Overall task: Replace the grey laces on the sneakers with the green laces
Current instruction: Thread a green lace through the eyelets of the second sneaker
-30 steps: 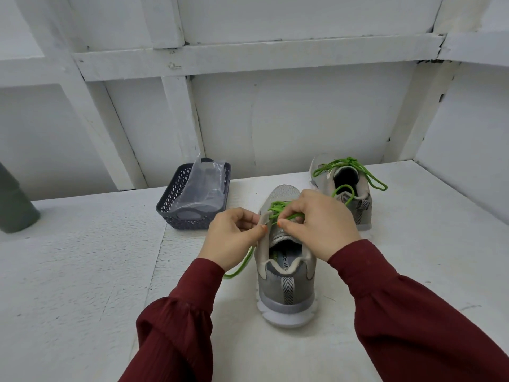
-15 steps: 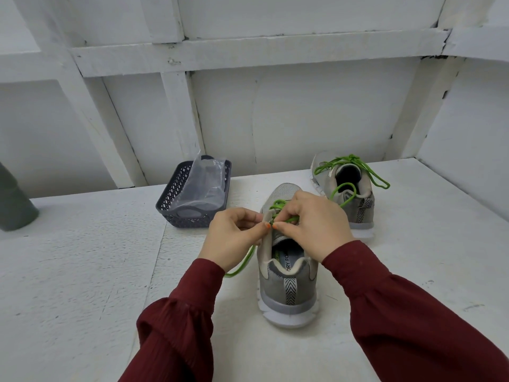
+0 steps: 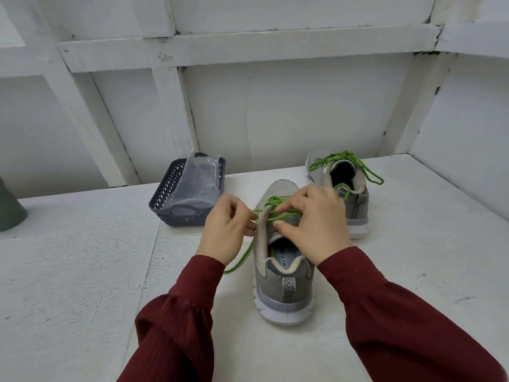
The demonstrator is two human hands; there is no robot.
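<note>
A grey sneaker (image 3: 283,288) stands on the white table, heel toward me, with a green lace (image 3: 278,201) threaded over its tongue. My left hand (image 3: 227,230) pinches the lace at the shoe's left eyelet edge; a loose green end (image 3: 242,257) trails down past my wrist. My right hand (image 3: 314,224) lies over the shoe's right side and pinches the lace across the tongue. A second grey sneaker (image 3: 349,199) stands behind to the right, laced in green with loops (image 3: 366,172) hanging over its collar.
A dark plastic basket (image 3: 168,205) holding a clear plastic bag (image 3: 199,177) sits left of the shoes near the wall. A dark green object (image 3: 9,208) stands at the far left edge. White panelled walls close in the back and right.
Both hands have shifted slightly up the shoe and apart, drawing the green lace across the tongue. The shoes and basket have stayed in place.
</note>
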